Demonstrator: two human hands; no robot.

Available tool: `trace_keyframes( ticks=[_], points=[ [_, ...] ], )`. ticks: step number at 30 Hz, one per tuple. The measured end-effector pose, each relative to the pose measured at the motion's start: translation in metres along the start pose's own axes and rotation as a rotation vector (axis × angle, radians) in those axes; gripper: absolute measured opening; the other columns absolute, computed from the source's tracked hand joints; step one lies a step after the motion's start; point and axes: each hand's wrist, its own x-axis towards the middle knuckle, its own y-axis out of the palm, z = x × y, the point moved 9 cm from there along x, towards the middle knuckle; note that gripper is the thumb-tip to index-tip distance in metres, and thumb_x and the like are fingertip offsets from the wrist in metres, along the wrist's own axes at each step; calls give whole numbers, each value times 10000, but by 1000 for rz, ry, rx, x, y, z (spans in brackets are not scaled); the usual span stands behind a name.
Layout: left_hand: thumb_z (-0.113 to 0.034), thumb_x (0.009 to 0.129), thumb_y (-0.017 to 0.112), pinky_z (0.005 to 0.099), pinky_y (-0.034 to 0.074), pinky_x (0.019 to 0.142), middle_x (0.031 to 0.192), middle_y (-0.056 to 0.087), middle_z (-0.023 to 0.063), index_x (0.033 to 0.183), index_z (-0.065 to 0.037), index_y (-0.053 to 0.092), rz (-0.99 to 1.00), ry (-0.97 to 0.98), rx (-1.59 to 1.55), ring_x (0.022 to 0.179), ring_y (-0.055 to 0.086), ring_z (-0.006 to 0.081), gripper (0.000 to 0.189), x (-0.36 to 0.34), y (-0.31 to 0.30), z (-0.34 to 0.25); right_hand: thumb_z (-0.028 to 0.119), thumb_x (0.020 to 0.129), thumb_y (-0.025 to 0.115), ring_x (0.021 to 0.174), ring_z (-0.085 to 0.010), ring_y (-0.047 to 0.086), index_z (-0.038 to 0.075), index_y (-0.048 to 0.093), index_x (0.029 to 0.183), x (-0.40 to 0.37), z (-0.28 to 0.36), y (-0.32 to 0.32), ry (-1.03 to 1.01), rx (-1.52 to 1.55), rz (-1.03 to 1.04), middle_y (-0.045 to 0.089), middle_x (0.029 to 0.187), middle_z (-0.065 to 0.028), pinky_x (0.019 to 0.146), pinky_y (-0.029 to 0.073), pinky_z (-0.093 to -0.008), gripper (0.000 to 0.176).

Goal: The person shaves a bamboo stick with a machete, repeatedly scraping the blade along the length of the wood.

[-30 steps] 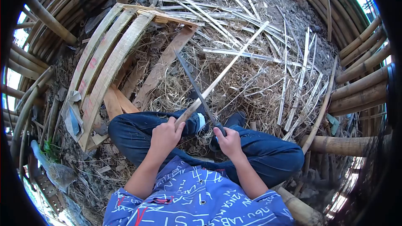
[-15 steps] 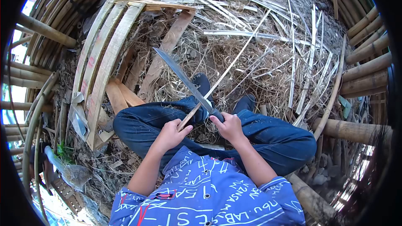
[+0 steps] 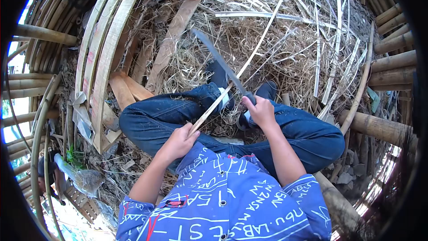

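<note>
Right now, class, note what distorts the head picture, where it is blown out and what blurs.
Head view: the fisheye lens curves the bamboo poles and blacks the corners; head view: daylight at the left edge is blown white; head view: the knife in the right hand looks smeared along its blade, the bamboo strip in the left hand crisper.

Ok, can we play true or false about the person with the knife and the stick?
1. The right hand holds a long knife. True.
2. The left hand is empty. False: it has a grip on a thin bamboo strip.
3. The knife's blade crosses over the bamboo strip. True.
4. The person wears red trousers. False: they are blue jeans.
</note>
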Motion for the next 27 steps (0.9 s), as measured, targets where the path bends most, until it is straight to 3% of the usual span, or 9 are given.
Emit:
trace_keyframes(
  ticks=[2,5,7,10,14,18,20,24,27],
  points=[
    [-208,941,578,366,391,562,631,470,127,819,9,469,9,-21,6,608,406,166,272,0,3,1,620,866,546,726,-430,650,14,676,760,-2,-5,2,31,44,14,647,688,-234,661,505,-497,628],
    [-205,938,578,395,393,555,624,489,162,821,12,459,-37,-22,-57,567,451,249,274,-1,4,-1,617,859,558,716,-424,649,17,674,752,-17,8,5,9,114,69,640,671,-229,657,506,-487,620],
    [-188,940,565,429,397,559,639,517,218,834,19,458,-145,17,52,579,507,374,256,-3,-8,-14,621,853,563,710,-421,648,19,673,746,-32,23,10,-49,98,132,637,660,-225,655,505,-486,621],
    [-172,943,549,448,406,568,660,530,253,859,24,459,-122,28,52,642,527,458,232,-6,-7,-20,642,831,577,694,-407,651,30,674,736,-36,35,12,-123,8,193,633,645,-217,642,505,-477,627],
    [-164,948,538,447,406,569,659,531,249,874,23,454,-94,13,87,640,538,450,217,-6,-5,-17,678,818,559,706,-393,661,50,691,748,-22,18,8,-170,-133,125,646,667,-219,647,506,-484,645],
    [-164,950,536,448,404,570,654,525,247,876,20,450,-41,39,55,619,531,438,216,-12,-1,-19,667,828,550,722,-397,663,40,694,742,8,-23,-19,68,-107,52,655,694,-229,660,505,-489,649],
    [-165,951,535,449,403,569,652,523,247,876,19,449,-26,38,40,613,528,433,216,-13,2,-18,662,834,545,710,-411,656,34,689,726,13,-31,-19,70,-99,54,650,686,-231,656,505,-489,653],
    [-168,955,531,441,399,558,643,517,240,873,18,445,-60,13,10,590,510,414,221,-9,2,-15,640,835,565,699,-417,650,23,680,716,7,-6,-22,26,-99,-52,640,660,-227,642,502,-488,639],
    [-168,957,528,438,394,549,636,515,234,870,18,445,-64,-9,6,576,505,403,221,-7,-1,-22,627,823,597,694,-417,650,34,687,746,-16,31,-2,-97,-2,74,640,659,-224,651,507,-491,605]
  ],
)
